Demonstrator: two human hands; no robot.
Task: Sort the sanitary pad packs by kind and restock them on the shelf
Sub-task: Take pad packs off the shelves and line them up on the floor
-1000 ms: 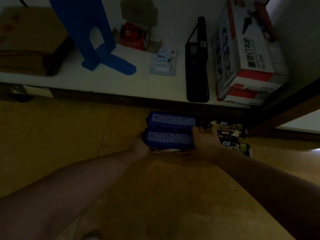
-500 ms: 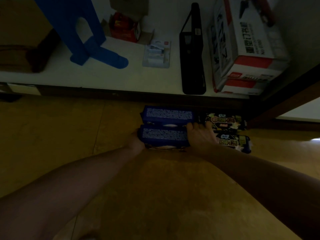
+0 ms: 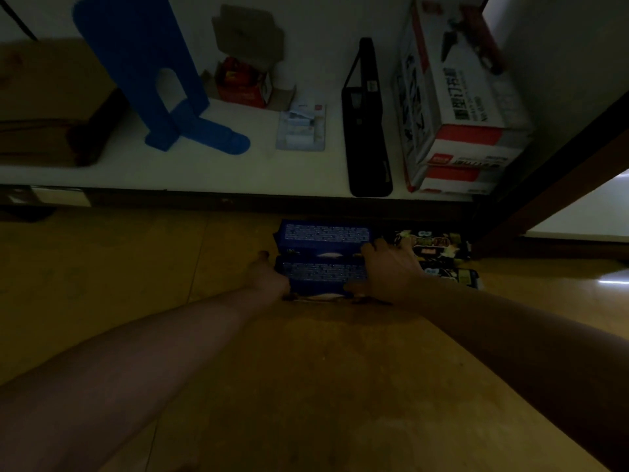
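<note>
Two dark blue pad packs stand side by side on the wooden lower shelf: a near pack (image 3: 321,272) and a far pack (image 3: 326,233). My left hand (image 3: 269,275) presses against the near pack's left end. My right hand (image 3: 388,270) grips its right end, fingers reaching over toward the far pack. Right of my right hand lie two black-and-yellow pad packs, a far one (image 3: 430,245) and a near one (image 3: 456,275), partly hidden by my hand and wrist.
Above, a white shelf (image 3: 204,172) carries a blue bookend (image 3: 163,97), a red carton (image 3: 243,83), a small clear packet (image 3: 301,127), a black flat case (image 3: 367,124) and stacked red-and-white boxes (image 3: 459,107). A dark upright post (image 3: 544,165) stands at the right.
Both hands stay on the near blue pack, which has barely shifted. The view has tilted slightly, so the shelf sits a little differently in frame.
</note>
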